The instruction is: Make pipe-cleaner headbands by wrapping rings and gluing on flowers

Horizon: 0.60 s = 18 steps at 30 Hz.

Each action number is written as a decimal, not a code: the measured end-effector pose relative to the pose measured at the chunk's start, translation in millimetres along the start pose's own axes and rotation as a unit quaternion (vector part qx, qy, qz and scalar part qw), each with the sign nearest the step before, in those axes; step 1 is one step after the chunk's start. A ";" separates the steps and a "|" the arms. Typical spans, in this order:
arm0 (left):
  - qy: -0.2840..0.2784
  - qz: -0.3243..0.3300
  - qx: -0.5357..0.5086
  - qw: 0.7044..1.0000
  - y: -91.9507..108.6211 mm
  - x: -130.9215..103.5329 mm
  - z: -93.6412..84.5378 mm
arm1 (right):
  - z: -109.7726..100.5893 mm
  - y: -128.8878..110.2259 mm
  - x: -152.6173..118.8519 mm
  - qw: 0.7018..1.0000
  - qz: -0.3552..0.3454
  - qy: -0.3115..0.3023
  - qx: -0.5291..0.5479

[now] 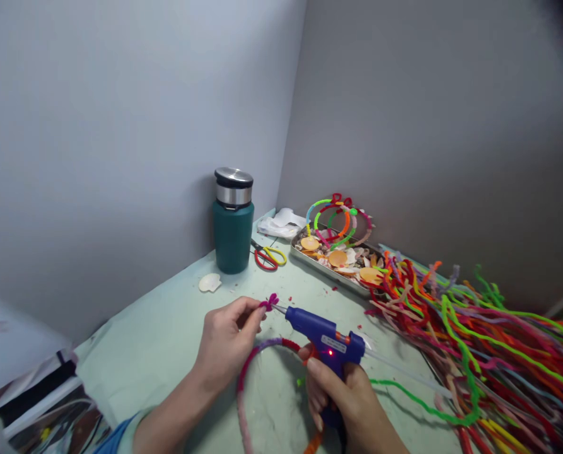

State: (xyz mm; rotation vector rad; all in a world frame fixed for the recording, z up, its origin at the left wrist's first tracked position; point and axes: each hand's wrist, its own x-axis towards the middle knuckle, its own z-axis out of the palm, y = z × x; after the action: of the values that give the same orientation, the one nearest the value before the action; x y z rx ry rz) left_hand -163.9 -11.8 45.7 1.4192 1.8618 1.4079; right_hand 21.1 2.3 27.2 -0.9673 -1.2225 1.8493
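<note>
The fingers (257, 320) of the left hand (229, 337) are closed in a pinch on a small magenta piece of fuzzy stem with loops (272, 300), which is above the middle of the worktop (144, 334). The thin metal nozzle (280, 309) of a dark blue plastic glue gun (312, 323) points at this piece and appears to touch it. The right hand (335, 391) grips the gun around its handle; a red light (330, 353) shines on its side, and a translucent glue stick (408, 373) comes out behind. Below the hands is a ring wrapped in pink, purple and red fuzzy stem (242, 403). To the right, a bright green fuzzy stem (418, 397) curves toward a large pile of many-coloured fuzzy stems (480, 340). Farther away are a pale scallop shell (210, 282), a teal tumbler with a steel lid (234, 236), scissors with red and yellow handles (266, 268), and a metal tray (326, 272) bearing shells (338, 258) and colourful fuzzy rings (347, 222).
</note>
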 end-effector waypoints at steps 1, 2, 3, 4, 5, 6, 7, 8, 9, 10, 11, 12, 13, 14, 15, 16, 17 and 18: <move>0.001 -0.001 -0.003 1.000 -0.3 -0.1 0.0 | 0.6 -0.8 -0.2 1.000 0.000 0.002 0.002; 0.002 -0.001 -0.004 1.000 -0.8 -0.1 0.0 | 1.2 -1.6 -0.3 1.000 -0.001 0.003 0.004; 0.003 -0.001 -0.004 1.000 -1.3 -0.2 0.0 | 1.7 -2.3 -0.5 1.000 -0.001 0.004 0.005; 0.003 -0.002 -0.004 1.000 -1.9 -0.3 0.0 | 2.0 -2.8 -0.6 1.000 -0.002 0.004 0.005; 0.003 -0.003 -0.004 1.000 -2.4 -0.3 0.0 | 2.1 -3.1 -0.7 1.000 -0.003 0.003 0.004; 0.003 -0.005 -0.006 1.000 -2.8 -0.4 0.0 | 2.1 -3.2 -0.9 1.000 -0.004 0.002 0.002; 0.003 -0.005 -0.008 1.000 -3.0 -0.4 0.0 | 1.9 -3.1 -1.1 1.000 -0.003 0.001 0.000; 0.003 -0.006 -0.011 1.000 -3.0 -0.3 0.0 | 1.5 -2.8 -1.2 1.000 -0.003 -0.001 -0.002; 0.004 -0.007 -0.014 1.000 -2.8 -0.2 0.0 | 1.0 -2.2 -1.3 1.000 -0.001 -0.003 -0.003; 0.004 -0.008 -0.016 1.000 -2.3 0.1 0.1 | 0.6 -1.6 -1.4 1.000 0.001 -0.006 -0.004; 0.005 -0.012 -0.018 1.000 -1.6 0.4 0.2 | 0.1 -0.9 -1.4 1.000 0.002 -0.009 -0.005; 0.003 -0.018 -0.021 1.000 -0.7 0.8 0.2 | -0.3 -0.2 -1.3 1.000 0.004 -0.011 -0.006; 0.000 -0.026 -0.026 0.999 0.2 1.1 0.3 | -0.5 0.3 -1.2 1.000 0.004 -0.012 -0.006; -0.005 -0.036 -0.033 0.999 1.2 1.3 0.4 | -0.5 0.7 -1.1 1.000 0.004 -0.012 -0.006; -0.011 -0.047 -0.041 0.998 2.2 1.5 0.5 | -0.3 0.7 -1.1 1.000 0.004 -0.010 -0.005; -0.017 -0.058 -0.050 0.997 3.1 1.5 0.6 | 0.0 0.5 -1.1 1.000 0.004 -0.009 -0.003; -0.023 -0.069 -0.059 0.996 3.8 1.5 0.7 | 0.5 0.0 -1.1 1.000 0.004 -0.008 0.000; -0.029 -0.080 -0.069 0.994 4.5 1.4 0.9 | 1.0 -0.6 -1.3 1.000 0.005 -0.006 0.001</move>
State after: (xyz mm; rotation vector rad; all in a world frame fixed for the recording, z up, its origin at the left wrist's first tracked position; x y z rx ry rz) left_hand -161.6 -10.2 49.7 1.2032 1.7634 1.3734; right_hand 20.9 1.0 28.4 -0.9640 -1.2250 1.8666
